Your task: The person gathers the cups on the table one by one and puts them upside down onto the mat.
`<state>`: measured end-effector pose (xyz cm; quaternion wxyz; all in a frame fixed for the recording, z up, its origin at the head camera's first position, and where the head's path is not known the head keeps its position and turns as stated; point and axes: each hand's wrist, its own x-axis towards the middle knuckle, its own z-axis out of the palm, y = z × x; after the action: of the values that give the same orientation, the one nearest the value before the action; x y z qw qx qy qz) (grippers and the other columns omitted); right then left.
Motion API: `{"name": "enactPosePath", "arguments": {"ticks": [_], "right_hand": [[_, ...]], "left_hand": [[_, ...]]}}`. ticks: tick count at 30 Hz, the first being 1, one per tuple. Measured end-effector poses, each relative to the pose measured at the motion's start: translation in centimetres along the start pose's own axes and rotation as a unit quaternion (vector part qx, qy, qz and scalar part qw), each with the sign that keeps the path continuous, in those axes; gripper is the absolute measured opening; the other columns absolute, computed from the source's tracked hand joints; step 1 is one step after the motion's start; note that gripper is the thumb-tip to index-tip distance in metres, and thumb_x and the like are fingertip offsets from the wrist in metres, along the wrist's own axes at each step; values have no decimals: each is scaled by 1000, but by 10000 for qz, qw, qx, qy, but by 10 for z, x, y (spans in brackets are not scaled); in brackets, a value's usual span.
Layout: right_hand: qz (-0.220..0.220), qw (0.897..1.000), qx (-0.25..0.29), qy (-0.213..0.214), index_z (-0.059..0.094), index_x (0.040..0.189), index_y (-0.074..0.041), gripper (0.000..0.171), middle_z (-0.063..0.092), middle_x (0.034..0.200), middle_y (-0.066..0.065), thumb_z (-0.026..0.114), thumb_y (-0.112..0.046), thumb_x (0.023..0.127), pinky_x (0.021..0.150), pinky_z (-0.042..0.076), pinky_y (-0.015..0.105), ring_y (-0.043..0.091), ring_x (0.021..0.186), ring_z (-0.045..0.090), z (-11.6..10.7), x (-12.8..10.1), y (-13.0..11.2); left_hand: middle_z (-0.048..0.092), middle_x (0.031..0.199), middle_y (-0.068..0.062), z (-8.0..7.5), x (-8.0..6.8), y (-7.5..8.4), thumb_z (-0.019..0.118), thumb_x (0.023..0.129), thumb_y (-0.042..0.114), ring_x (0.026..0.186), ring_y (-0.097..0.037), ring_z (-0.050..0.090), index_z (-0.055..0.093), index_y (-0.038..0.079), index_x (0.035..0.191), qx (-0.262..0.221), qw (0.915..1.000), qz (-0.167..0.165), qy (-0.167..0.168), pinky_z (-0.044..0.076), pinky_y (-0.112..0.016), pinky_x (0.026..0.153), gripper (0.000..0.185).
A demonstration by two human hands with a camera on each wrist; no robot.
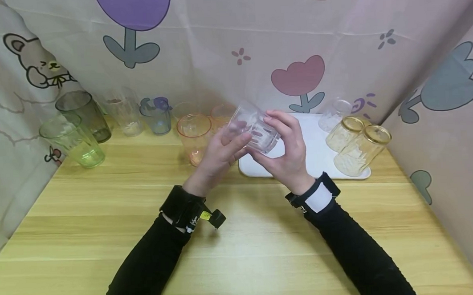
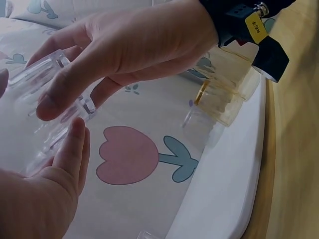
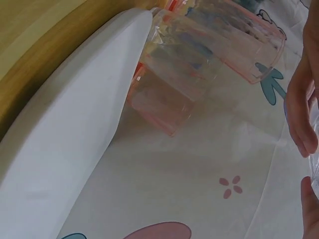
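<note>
A clear drinking glass [image 1: 265, 139] is held tilted above the back of the table, its faceted sides catching the light. My left hand [image 1: 218, 156] holds it from the left, thumb laid along its side. From the right, my right hand [image 1: 288, 156] grips the same glass, fingers over the upper side and thumb underneath. In the left wrist view both hands are around the clear glass [image 2: 55, 94]. Only the edge of the glass shows in the right wrist view, beside a few fingers [image 3: 300, 107].
Below and right of the hands lies a white tray [image 1: 315, 161], bearing two yellow glasses [image 1: 351, 152] and a small clear glass [image 1: 333, 115]. Orange-rimmed glasses [image 1: 194, 136] stand left of it. Farther left are a blue glass [image 1: 156, 118], a grey glass [image 1: 88, 115] and a green glass [image 1: 77, 144].
</note>
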<state>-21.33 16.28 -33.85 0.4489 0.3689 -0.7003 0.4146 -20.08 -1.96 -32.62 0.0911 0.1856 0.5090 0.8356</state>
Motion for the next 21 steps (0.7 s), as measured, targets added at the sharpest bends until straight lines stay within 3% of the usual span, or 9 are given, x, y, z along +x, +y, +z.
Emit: {"name": "enactPosePath", "arguments": {"ticks": [4,6,8,11,12,14,18,20,21], "right_hand": [[78,9998,153,123,60,128,2,65,58,133,23,90,-6,71,99,54,32,37,123,55,-1,1,0],[128,9996,194,163,59,128,3,66,58,133,23,90,-6,71,98,55,31,37,124,55,-2,2,0],[185,9993,261,217,59,128,3,66,58,132,23,90,-6,70,98,56,31,36,124,56,-4,3,1],[278,9984,364,320,59,128,4,67,58,132,23,90,-5,69,98,57,33,36,124,56,-7,5,3],[321,9980,398,368,58,128,5,68,58,132,23,90,-5,69,97,58,33,36,124,56,-8,6,4],[429,9968,484,462,56,129,8,70,58,133,22,90,-4,68,96,58,33,36,124,56,-11,8,6],[806,9925,662,632,48,129,12,72,59,136,18,87,0,69,96,58,33,35,124,57,-19,14,9],[998,9904,676,670,47,128,10,71,59,137,15,86,1,71,96,57,33,33,123,59,-24,17,11],[1072,9899,630,677,47,128,9,70,60,138,14,86,1,71,97,57,33,32,122,59,-27,18,12]], "left_hand": [[44,149,-23,-2,0,-1,63,97,17,128,-28,55,39,-10,150,-48,10000,8,-78,54,-36,104,64],[43,149,-20,-3,1,-2,75,95,32,129,-29,55,42,-9,146,4,9999,31,-119,54,-38,105,74],[45,147,-18,-4,3,-5,86,83,49,128,-29,55,45,-8,143,134,9998,46,-164,54,-40,106,93],[48,144,-19,-4,5,-8,90,61,67,126,-28,56,46,-5,142,472,9986,84,-216,54,-42,106,116],[50,143,-20,-5,6,-10,90,60,68,127,-28,56,46,-4,142,589,9979,100,-235,54,-42,106,117],[52,143,-21,-6,6,-12,91,66,62,128,-32,58,45,-3,145,772,9967,108,-242,54,-43,106,112],[55,144,-18,-8,5,-14,85,88,26,128,-34,60,41,-3,149,1470,9890,-48,-162,54,-39,106,81],[56,144,-14,-8,4,-16,79,92,14,126,-30,61,38,-1,152,2141,9767,-119,-124,53,-37,106,74],[56,143,-11,-8,4,-18,79,92,16,125,-27,61,38,1,152,2578,9660,-106,-134,53,-36,106,74]]}}
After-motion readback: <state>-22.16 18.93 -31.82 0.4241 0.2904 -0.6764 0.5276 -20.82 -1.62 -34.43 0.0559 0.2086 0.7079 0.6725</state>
